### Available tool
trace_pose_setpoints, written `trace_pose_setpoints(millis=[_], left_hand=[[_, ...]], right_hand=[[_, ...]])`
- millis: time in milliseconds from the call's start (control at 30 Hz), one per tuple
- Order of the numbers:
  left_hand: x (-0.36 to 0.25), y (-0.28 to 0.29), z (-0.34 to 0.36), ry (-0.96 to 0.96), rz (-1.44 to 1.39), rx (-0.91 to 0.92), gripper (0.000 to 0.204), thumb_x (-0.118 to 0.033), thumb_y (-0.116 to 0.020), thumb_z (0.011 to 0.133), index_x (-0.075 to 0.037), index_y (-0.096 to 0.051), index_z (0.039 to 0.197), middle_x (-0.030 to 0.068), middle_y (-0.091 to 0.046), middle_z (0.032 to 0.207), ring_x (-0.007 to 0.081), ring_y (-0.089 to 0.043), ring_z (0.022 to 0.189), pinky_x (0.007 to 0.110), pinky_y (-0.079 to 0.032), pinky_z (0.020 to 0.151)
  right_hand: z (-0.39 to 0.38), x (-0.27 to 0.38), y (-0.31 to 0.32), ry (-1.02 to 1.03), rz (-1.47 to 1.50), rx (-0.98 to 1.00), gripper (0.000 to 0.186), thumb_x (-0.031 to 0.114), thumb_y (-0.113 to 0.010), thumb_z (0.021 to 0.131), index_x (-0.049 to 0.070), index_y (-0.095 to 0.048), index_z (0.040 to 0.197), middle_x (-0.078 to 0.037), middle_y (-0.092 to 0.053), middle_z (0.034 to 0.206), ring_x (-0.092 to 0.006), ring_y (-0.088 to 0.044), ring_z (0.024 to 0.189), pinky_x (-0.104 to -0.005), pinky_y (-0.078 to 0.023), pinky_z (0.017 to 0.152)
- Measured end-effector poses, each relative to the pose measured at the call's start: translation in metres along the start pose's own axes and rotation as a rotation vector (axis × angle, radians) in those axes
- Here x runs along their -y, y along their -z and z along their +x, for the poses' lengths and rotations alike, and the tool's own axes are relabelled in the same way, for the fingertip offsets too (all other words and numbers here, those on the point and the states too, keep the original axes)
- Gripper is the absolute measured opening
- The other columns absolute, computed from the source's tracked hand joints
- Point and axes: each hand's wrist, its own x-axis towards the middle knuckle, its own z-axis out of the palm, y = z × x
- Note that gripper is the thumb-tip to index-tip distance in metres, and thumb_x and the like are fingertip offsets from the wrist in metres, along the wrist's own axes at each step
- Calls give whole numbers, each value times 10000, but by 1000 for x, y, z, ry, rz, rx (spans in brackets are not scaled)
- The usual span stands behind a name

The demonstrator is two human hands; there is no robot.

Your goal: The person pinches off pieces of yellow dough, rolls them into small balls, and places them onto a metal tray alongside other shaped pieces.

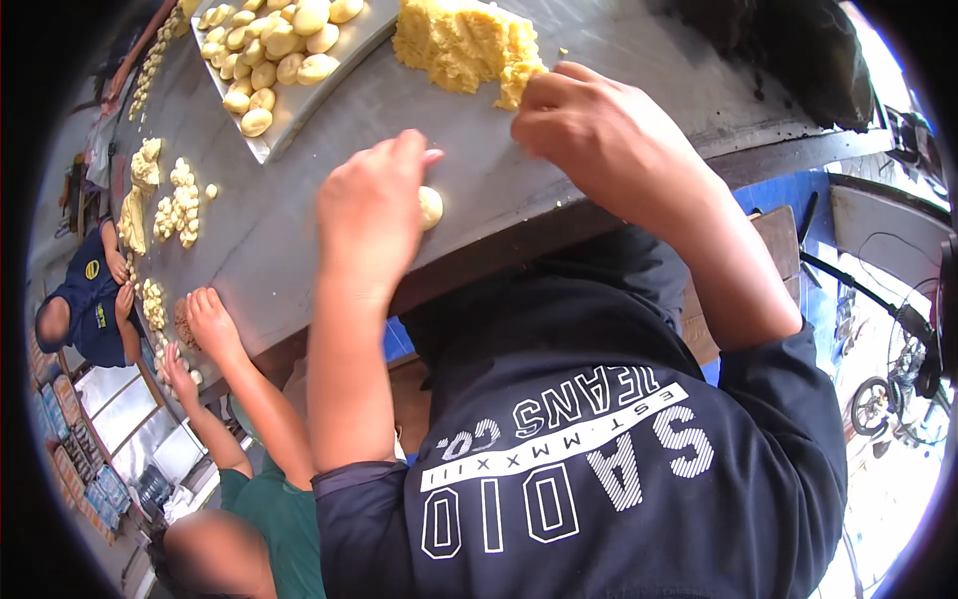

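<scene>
My left hand is over the grey tabletop with its fingers curled inward. Whatever lies inside those fingers is hidden from this view. Right beside it sits a small pale dough ball. At the lower right edge of a crumbly yellow mass of paste, my right hand has its fingers bent and pinched together on the paste. The fingertips are partly hidden behind the knuckles.
A metal tray of round dough pieces stands at the far left. Dough strips and small lumps lie along the table's left. Two co-workers' hands work there. A black object sits at the far right.
</scene>
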Motion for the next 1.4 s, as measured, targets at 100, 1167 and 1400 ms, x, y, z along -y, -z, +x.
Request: trace_pose_setpoints(millis=[100,1167,1400], left_hand=[[-8,-17,-3,58,-186,-240,160,-219,-733,1117,-61,-746,1102,104,-801,999,325,-776,866,476,-613,784],[98,20,-17,158,-1375,-772,896,-120,-866,1038,-4,-371,1777,206,-452,1803,346,-509,1617,476,-403,1336],[279,-38,-49,1066,-757,-1036,676,-365,-809,1096,42,-583,1585,246,-599,1617,348,-599,1499,463,-454,1283]], right_hand=[[-13,3,-2,-37,115,-130,139,57,-765,852,84,-772,989,-45,-709,1111,-283,-704,1089,-435,-632,912],[-14,4,-17,22,296,-237,212,54,-838,923,92,-835,1132,-66,-770,1246,-315,-754,1087,-451,-646,921],[-8,12,-21,-5,270,-294,227,90,-871,909,96,-838,1134,-42,-753,1169,-307,-721,1048,-448,-626,905]])
